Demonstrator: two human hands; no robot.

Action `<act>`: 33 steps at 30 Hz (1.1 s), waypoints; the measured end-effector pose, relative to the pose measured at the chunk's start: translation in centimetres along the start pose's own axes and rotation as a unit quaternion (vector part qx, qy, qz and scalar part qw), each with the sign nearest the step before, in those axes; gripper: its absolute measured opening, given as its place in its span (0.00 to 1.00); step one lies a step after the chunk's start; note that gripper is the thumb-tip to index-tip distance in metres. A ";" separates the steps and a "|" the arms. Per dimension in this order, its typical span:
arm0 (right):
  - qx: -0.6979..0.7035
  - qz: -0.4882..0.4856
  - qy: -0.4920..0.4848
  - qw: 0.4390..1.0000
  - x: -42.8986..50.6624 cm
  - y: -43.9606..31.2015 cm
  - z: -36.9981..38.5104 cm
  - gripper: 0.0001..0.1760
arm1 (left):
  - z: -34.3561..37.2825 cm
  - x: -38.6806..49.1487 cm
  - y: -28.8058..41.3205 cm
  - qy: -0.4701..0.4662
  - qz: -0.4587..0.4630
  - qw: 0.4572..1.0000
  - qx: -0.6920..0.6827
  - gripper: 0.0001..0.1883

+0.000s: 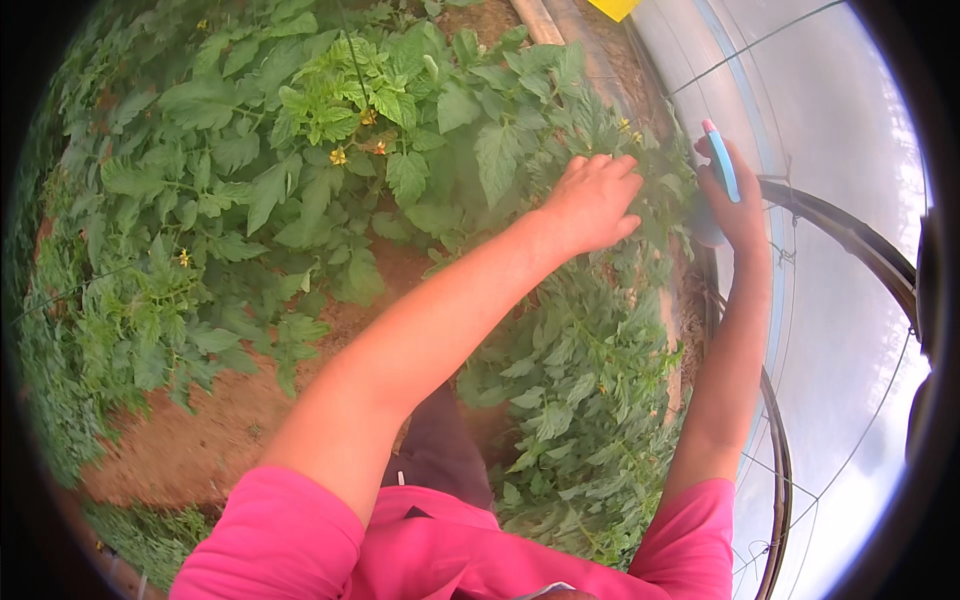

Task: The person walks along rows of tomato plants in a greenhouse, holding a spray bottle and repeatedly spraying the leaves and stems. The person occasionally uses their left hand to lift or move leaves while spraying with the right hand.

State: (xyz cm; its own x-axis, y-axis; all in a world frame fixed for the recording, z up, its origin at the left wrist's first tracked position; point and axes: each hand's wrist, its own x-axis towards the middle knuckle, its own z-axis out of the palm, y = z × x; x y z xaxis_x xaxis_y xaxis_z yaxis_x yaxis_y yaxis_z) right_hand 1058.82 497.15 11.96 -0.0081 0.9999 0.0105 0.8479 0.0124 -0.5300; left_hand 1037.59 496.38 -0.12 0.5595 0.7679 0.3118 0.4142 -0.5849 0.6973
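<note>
My left hand (596, 199) reaches, palm down, over the leafy tomato plants (491, 161) near the right side of the row. Its thumb and forefinger are apart, and no object shows between them; leaves lie right beneath and the palm side is hidden. To its right, my right hand (735, 199) is raised beside the plastic wall, shut on a light-blue hand tool with a pink tip (724, 165). Below the fingers, a rounded translucent part (705, 223) may belong to that tool; its full shape is hidden by the hand.
Yellow tomato flowers (338, 156) show among the leaves. Plant strings (352, 56) run down into the foliage. Translucent plastic sheeting (832, 142) with dark curved pipes (847, 232) and wires bounds the right side. Brown soil (202, 435) lies below, and a yellow sheet (615, 7) hangs at the top.
</note>
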 end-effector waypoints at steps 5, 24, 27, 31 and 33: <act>-0.103 0.029 -0.191 0.976 4.6 3.0 -0.4 0.26 | 0.4 -2.0 -0.1 -0.008 0.026 0.998 -0.051 0.24; -0.238 0.080 -0.374 0.893 7.4 -0.7 1.3 0.36 | -1.5 -4.6 -2.5 0.019 0.086 0.993 -0.082 0.18; -0.222 0.083 -0.344 0.909 7.0 0.0 1.2 0.36 | -1.4 -4.5 -2.4 0.020 0.084 0.993 -0.083 0.18; -0.230 0.102 -0.305 0.918 6.9 1.7 1.3 0.36 | -1.5 -4.4 -2.5 0.020 0.077 0.993 -0.087 0.17; -0.204 0.097 -0.342 0.912 7.2 2.4 1.4 0.36 | -1.6 -4.3 -2.5 0.018 0.076 0.993 -0.087 0.17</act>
State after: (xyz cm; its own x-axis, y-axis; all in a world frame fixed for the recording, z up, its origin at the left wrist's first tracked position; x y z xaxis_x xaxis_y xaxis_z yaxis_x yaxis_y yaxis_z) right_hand 1060.04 504.35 9.63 -0.0472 0.7536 -0.6556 0.9942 -0.0280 -0.1037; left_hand 1032.93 494.96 -2.20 0.5780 0.6852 0.4432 0.1944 -0.6431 0.7407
